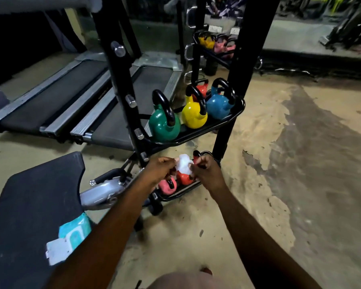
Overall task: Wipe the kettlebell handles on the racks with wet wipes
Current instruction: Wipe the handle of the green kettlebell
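Both hands met just below the middle of the frame, and between them hung the wet wipe (183, 164), white and crumpled. The left hand (162, 166) pinched its left edge with curled fingers, and the right hand (203, 166) pinched the right edge the same way; neither held anything else. The wipe lay in the picture directly over the red kettlebell (183, 178) on the lower shelf (181, 193), with a pink kettlebell (167, 186) just beside it toward the lower left. How far above the red one the wipe hung could not be told. That shelf ran from lower left to upper right, so the right hand seemed nearer the dark handle (196, 153) showing at its knuckles. The green kettlebell (165, 126), yellow kettlebell (194, 115) and blue kettlebell (219, 105) stood higher in the frame on the upper shelf (196, 137), well apart from the wipe
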Available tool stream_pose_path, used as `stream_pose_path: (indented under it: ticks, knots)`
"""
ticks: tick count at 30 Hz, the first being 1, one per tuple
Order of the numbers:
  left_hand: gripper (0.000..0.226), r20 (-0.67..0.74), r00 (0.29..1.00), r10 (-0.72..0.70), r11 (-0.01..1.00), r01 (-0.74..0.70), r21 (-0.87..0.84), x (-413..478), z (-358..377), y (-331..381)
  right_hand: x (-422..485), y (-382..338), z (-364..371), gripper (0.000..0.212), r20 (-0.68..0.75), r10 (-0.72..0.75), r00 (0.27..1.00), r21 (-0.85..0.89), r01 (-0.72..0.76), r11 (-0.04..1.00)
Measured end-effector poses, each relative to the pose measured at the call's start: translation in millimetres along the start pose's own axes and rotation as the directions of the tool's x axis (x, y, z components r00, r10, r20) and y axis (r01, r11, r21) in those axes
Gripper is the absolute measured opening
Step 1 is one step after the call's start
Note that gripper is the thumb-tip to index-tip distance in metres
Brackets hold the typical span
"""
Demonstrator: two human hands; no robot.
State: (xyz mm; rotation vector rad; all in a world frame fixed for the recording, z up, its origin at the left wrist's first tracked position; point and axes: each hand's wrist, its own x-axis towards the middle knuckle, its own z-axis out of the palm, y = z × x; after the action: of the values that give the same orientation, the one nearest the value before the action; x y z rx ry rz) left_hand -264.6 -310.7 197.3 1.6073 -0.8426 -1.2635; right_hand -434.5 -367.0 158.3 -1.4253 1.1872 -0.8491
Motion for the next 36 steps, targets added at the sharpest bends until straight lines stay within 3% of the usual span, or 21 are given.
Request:
stream_pose_path:
  ticks: [3, 7, 10, 13, 17, 19, 22, 26, 30, 32, 36]
  knots:
    - [0.041, 0.017, 0.998, 0.062, 0.992, -0.064, 0.107, 6.5, 28.8, 4.5, 17.3, 1.2, -21.4, 0.03, -0.023, -0.047, 0.999, -0.009, 0.047, 0.999]
    - [0.024, -0.048, 0.984, 0.173, 0.974, -0.164, 0.154, 16.7, 46.9, 6.0, 33.2, -5.9, -30.4, 0.006, 0.073, -0.074, 0.995, 0.044, 0.071, 0.997]
    - [0.018, -0.137, 0.957, 0.256, 0.932, -0.207, 0.299, 33.3, 42.7, 9.3, 48.1, -14.2, -29.4, 0.015, 0.209, -0.067, 0.976, 0.125, 0.041, 0.991]
    - [0.026, -0.103, 0.956, 0.275, 0.882, -0.208, 0.423, 46.2, 31.4, 19.2, 63.0, -24.7, -23.3, 0.017, 0.3, -0.047, 0.953, 0.261, -0.034, 0.965]
    - [0.044, -0.024, 0.957, 0.29, 0.85, -0.246, 0.466, 74.0, 8.9, 35.9, 93.8, -36.9, -9.1, 0.014, 0.203, -0.063, 0.977, 0.259, 0.008, 0.966]
    - [0.047, -0.097, 0.923, 0.373, 0.838, -0.29, 0.463, 91.7, -6.4, 51.7, 113.1, -47.2, 0.4, 0.006, 0.161, -0.076, 0.984, 0.239, 0.036, 0.97]
    - [0.042, -0.237, 0.834, 0.498, 0.8, -0.337, 0.497, 124.1, -28.1, 84.2, 149.2, -68.7, 13.9, 0.011, 0.068, -0.193, 0.979, 0.029, 0.192, 0.981]
    - [0.04, -0.257, 0.763, 0.593, 0.737, -0.386, 0.555, 173.9, -46.1, 114.3, 187.9, -92.9, 33.5, 0.028, 0.01, -0.425, 0.905, -0.284, 0.411, 0.867]
    - [0.03, -0.182, 0.778, 0.601, 0.672, -0.369, 0.642, 204.0, -52.6, 118.4, 199.7, -86.0, 47.5, 0.034, 0.144, -0.678, 0.72, -0.498, 0.645, 0.58]
    - [0.025, -0.173, 0.79, 0.588, 0.666, -0.351, 0.658, 210.4, -56.3, 116.8, 195.3, -69.0, 48.9, 0.037, 0.219, -0.702, 0.678, -0.526, 0.688, 0.5]
    - [0.023, -0.168, 0.797, 0.58, 0.679, -0.36, 0.64, 215.0, -61.2, 114.1, 187.7, -44.1, 43.4, 0.045, 0.381, -0.659, 0.649, -0.509, 0.742, 0.436]
